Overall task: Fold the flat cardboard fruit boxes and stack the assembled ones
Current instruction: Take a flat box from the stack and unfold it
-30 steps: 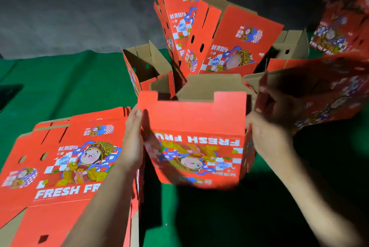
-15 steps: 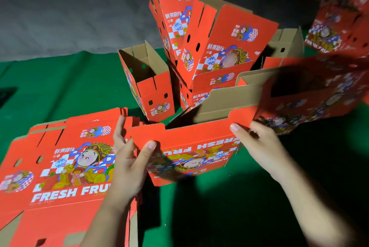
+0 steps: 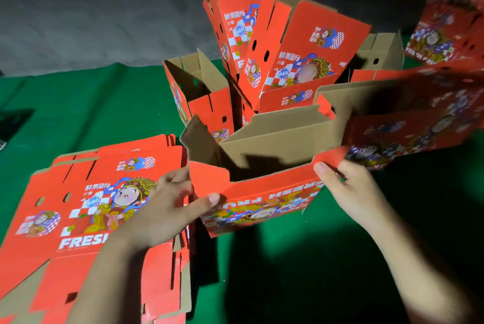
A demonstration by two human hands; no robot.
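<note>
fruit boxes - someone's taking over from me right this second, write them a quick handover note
Left hand: grips the near-left corner of the half-opened box, thumb on its printed front.
Right hand: pinches the box's near-right flap.
The box is held above the green cloth, opened into a tube with its brown inside showing; its flaps are not yet folded in.
Flat stack: lies at the left, several blanks still unfolded.
Assembled boxes: piled loosely behind, some leaning, one open box standing to the pile's left.
Left to do: finish this box, add it to the pile, fold the rest.
</note>
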